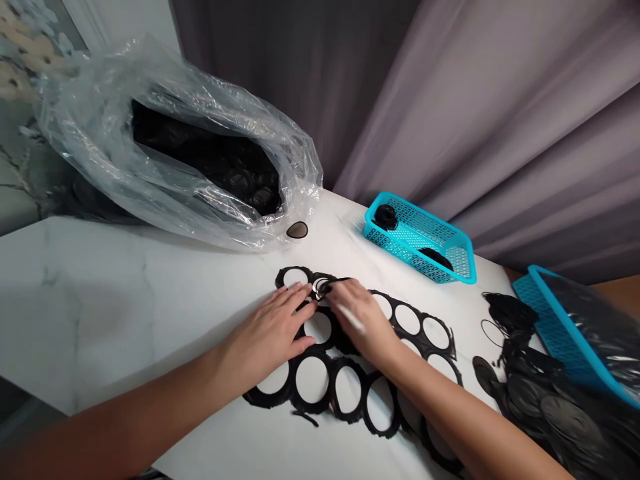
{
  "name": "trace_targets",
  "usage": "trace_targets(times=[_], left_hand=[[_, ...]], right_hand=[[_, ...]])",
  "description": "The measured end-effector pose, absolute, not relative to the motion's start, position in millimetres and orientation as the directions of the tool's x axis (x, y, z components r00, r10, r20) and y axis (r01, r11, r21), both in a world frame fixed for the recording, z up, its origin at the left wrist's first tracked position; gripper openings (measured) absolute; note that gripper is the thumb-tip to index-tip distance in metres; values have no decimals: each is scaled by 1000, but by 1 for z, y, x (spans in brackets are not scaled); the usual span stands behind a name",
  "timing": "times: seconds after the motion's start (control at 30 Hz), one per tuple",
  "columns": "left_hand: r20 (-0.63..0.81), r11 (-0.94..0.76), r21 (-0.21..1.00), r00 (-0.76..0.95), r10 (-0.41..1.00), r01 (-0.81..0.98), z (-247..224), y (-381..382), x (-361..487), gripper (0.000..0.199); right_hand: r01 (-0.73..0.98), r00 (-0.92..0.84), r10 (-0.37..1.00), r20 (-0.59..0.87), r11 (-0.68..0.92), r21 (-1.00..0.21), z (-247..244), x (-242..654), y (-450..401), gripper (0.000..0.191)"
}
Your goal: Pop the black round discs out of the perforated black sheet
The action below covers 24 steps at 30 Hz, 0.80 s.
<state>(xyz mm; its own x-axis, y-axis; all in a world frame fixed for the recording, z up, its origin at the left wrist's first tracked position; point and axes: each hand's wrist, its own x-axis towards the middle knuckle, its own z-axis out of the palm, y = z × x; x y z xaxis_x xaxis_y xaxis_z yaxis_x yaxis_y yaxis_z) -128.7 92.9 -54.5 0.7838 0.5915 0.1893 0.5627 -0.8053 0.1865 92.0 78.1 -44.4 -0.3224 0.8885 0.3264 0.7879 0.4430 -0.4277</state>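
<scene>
A black sheet (345, 419) with rows of large round holes lies flat on the white table. My left hand (280, 313) rests on its left part, palm down with fingers stretched out. My right hand (360, 313) is closed, its fingertips pinching a thin black piece (327, 285) at a hole in the far row, just beside my left fingertips. Whether that piece is joined to the sheet is hard to see. My right hand and forearm hide part of the sheet. A small loose black strip (305, 419) lies by the near edge.
A clear plastic bag (200, 200) holding black material stands at the back left, with a dark teardrop-shaped piece (297, 230) beside it. A turquoise basket (420, 248) contains black bundles. On the right are a second turquoise basket (545, 327) and a heap of black pieces (555, 407).
</scene>
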Motion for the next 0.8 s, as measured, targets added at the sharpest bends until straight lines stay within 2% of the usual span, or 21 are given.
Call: trace_targets(times=[0.03,0.13,0.23,0.3,0.37,0.57,0.7,0.8], left_hand=[[177,-801,194,783,596,566,-53,92,-129,46],[135,-787,213,780,611,579,-49,92,-128,46],[122,-783,232,781,613,578,-47,92,-128,43],[130,-782,238,779,613,576,-48,93,-128,43],[145,-780,232,772,619,581,-51,93,-127,42],[175,-775,215,757,629,594,-51,90,-125,40],[185,-780,233,761,622,581,-40,92,-133,43],[217,-753,255,723,656,607,-32,96,-146,45]], right_hand=[[829,-225,907,357,370,-419,-43,104,80,16],[876,207,897,392,9,-483,-38,144,86,21],[728,422,872,249,-161,-667,-37,170,88,26],[567,452,881,139,-164,-807,-40,175,89,28],[448,475,874,104,-138,-883,-44,177,94,29],[335,610,783,122,-115,-935,-38,191,107,33],[203,499,866,3,-113,-973,-33,180,103,37],[175,392,919,-45,-123,-977,-32,158,104,36]])
